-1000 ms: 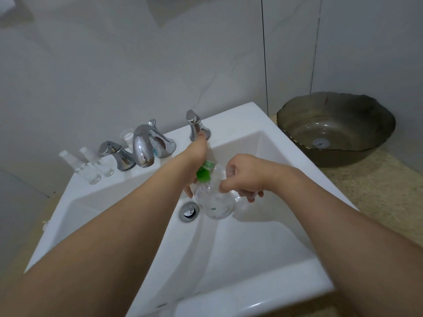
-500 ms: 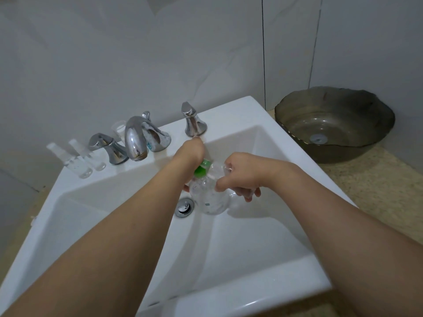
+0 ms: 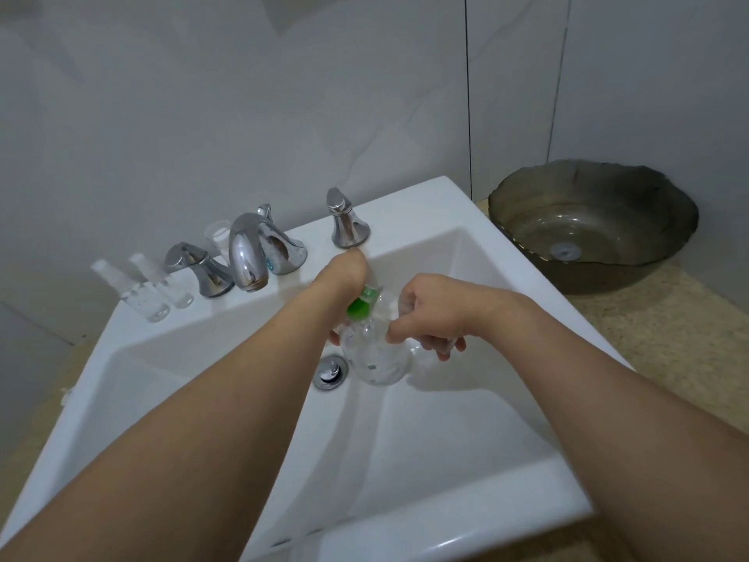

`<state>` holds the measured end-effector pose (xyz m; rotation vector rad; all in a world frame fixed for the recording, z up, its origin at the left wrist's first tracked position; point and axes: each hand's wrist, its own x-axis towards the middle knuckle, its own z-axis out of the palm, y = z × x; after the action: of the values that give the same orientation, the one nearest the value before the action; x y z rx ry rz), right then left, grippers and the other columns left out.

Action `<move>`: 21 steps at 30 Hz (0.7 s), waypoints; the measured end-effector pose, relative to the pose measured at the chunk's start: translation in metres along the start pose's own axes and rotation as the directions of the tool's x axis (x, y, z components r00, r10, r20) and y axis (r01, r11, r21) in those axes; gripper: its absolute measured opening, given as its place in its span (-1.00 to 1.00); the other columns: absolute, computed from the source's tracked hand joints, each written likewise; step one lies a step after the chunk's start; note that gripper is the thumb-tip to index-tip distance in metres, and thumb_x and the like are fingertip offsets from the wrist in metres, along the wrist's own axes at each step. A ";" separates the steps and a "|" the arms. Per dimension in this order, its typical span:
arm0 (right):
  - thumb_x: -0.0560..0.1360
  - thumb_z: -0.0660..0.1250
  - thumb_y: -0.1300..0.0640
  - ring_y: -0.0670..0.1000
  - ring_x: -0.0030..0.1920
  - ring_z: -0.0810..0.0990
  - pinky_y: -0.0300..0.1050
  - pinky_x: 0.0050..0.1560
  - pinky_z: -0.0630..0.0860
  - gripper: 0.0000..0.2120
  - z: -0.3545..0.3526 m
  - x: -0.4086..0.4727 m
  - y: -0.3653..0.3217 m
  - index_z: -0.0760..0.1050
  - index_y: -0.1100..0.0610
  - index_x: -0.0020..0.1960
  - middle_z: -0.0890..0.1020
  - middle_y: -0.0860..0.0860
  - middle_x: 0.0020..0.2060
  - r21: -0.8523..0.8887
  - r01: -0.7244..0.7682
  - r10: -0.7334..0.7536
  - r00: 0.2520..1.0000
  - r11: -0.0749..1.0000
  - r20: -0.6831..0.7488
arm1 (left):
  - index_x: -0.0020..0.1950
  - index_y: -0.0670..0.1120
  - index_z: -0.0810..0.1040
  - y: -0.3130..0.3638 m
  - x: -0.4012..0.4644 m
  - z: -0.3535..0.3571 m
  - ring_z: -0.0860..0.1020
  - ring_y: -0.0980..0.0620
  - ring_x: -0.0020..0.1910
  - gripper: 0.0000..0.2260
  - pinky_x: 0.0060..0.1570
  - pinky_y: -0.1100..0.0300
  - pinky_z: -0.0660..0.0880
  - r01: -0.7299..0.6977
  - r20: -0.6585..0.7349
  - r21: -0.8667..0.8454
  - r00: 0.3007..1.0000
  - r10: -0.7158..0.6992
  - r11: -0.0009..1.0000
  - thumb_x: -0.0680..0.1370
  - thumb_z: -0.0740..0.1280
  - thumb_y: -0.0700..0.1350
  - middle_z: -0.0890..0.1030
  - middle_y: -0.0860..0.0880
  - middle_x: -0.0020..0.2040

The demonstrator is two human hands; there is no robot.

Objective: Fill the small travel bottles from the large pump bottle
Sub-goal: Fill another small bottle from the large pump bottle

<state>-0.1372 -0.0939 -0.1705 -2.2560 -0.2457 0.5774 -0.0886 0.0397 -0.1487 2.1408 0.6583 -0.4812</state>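
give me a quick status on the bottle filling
Left hand on green pump of large bottle; right hand grips something small, unclear. Two small bottles on sink ledge.

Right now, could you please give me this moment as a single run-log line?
left hand: on green pump top | right hand: holds small travel bottle | pump bottle: over sink | two travel bottles: on ledge
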 end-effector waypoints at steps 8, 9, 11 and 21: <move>0.40 0.41 0.05 0.06 -0.51 0.57 -0.21 -0.50 0.39 -0.76 -0.001 -0.003 -0.002 0.45 0.20 -0.24 0.53 0.11 -0.50 0.018 0.061 -0.060 0.997 0.998 -0.050 | 0.25 -0.16 0.48 0.005 0.002 -0.013 0.55 -0.31 0.11 -0.34 0.08 -0.42 0.41 0.017 0.083 0.031 0.996 -0.019 0.999 0.58 -0.03 0.37 0.61 -0.21 0.11; 0.40 0.41 0.05 0.06 -0.51 0.57 -0.21 -0.49 0.39 -0.76 -0.001 -0.003 -0.002 0.45 0.20 -0.24 0.53 0.10 -0.50 0.019 0.061 -0.060 0.997 0.998 -0.049 | 0.26 -0.16 0.47 0.005 0.002 -0.013 0.56 -0.31 0.10 -0.34 0.11 -0.44 0.39 0.014 0.095 0.033 0.995 -0.018 0.999 0.58 -0.02 0.37 0.61 -0.21 0.11; 0.41 0.41 0.06 0.07 -0.50 0.57 -0.20 -0.47 0.40 -0.76 -0.001 -0.004 -0.002 0.45 0.20 -0.26 0.52 0.08 -0.53 0.021 0.057 -0.056 0.997 0.998 -0.044 | 0.25 -0.15 0.45 0.005 0.001 -0.014 0.55 -0.32 0.11 -0.35 0.13 -0.43 0.37 0.014 0.109 0.031 0.994 -0.017 0.999 0.58 -0.03 0.38 0.60 -0.21 0.12; 0.40 0.39 0.08 0.12 -0.48 0.59 -0.20 -0.49 0.43 -0.74 0.001 0.002 0.002 0.42 0.21 -0.33 0.52 0.10 -0.52 -0.009 -0.002 0.002 1.000 1.000 0.017 | 0.35 -0.15 0.45 -0.004 0.013 0.005 0.55 -0.29 0.15 -0.40 0.11 -0.25 0.54 -0.123 -0.153 -0.024 0.981 0.118 0.992 0.66 -0.21 0.15 0.55 -0.24 0.22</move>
<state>-0.1362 -0.0940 -0.1727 -2.2615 -0.2546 0.5976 -0.0814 0.0417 -0.1609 2.1854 0.6107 -0.2420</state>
